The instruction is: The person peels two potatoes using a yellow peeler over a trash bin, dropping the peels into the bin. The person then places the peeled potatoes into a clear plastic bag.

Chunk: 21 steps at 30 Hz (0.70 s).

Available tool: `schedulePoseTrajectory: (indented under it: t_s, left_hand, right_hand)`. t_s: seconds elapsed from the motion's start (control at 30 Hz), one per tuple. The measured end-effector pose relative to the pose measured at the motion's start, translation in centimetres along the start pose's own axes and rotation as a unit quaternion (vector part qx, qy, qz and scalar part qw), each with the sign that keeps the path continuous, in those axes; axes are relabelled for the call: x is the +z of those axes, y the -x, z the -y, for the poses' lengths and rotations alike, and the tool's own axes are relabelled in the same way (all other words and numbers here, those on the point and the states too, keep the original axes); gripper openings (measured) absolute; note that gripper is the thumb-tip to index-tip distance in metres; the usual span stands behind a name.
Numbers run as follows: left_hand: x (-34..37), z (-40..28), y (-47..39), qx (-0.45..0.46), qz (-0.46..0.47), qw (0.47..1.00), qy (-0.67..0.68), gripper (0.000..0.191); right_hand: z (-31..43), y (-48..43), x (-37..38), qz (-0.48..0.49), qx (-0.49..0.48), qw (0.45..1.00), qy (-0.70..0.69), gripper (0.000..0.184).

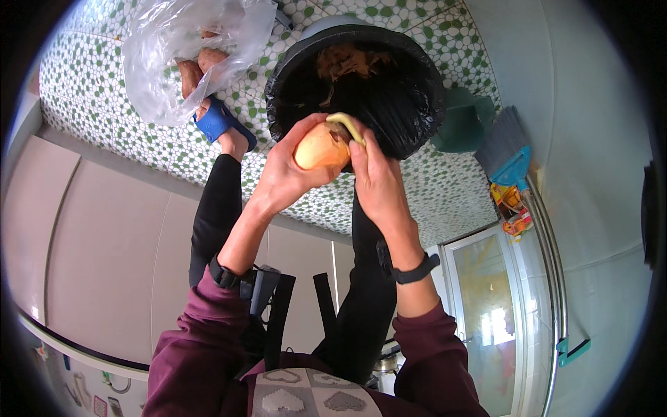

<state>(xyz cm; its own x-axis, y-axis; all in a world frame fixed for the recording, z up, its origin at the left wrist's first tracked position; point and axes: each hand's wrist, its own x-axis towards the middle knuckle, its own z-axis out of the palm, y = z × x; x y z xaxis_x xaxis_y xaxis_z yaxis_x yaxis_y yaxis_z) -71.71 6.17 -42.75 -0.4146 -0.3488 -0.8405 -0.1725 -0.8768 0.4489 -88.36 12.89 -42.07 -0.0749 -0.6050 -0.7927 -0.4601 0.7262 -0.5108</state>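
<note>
My left hand (pixel 284 169) grips a mostly peeled orange sweet potato (pixel 318 148), with a dark patch of skin showing near its upper right. In my right hand (pixel 378 177) is a pale yellow-green peeler (pixel 346 125), its curved frame lying against that dark patch. The blade is hidden from this angle. Both hands are over the near rim of a bin lined with a black plastic bag (pixel 365 122). Brown peelings (pixel 349 62) lie inside the bin against its far side.
A clear plastic bag (pixel 151 68) with several unpeeled sweet potatoes (pixel 211 58) sits on the pebble-patterned floor (pixel 83 83), beside my foot in a blue slipper (pixel 213 121). Right of the bin are a green dustpan (pixel 464 122) and a broom (pixel 503 140). Pale cabinets (pixel 109 224) line the left.
</note>
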Motion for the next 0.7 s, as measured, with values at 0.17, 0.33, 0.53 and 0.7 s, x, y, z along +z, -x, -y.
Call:
schedulePoseTrajectory:
  t_s: [0.17, 0.33, 0.53, 0.7]
  left_hand:
    - [0.8, 0.1, -0.2, 0.017, 0.032, 0.999, -0.009, 0.08]
    - [0.4, 1.0, -0.7, 0.057, -0.023, 0.99, -0.124, 0.089]
    - [0.9, 1.2, -1.0, 0.174, -0.068, 0.935, -0.3, 0.086]
    - [1.4, 0.6, -1.1, 0.086, -0.023, 0.991, -0.102, 0.099]
  right_hand:
    - [0.1, -2.0, 0.1, -0.11, 0.067, 0.985, -0.113, 0.046]
    - [1.2, 1.4, -1.7, 0.07, 0.074, 0.973, -0.209, 0.049]
    - [1.2, 0.9, -0.7, 0.008, -0.012, 0.996, -0.084, 0.044]
    - [0.8, 0.9, -1.3, -0.017, -0.051, 0.99, -0.129, 0.044]
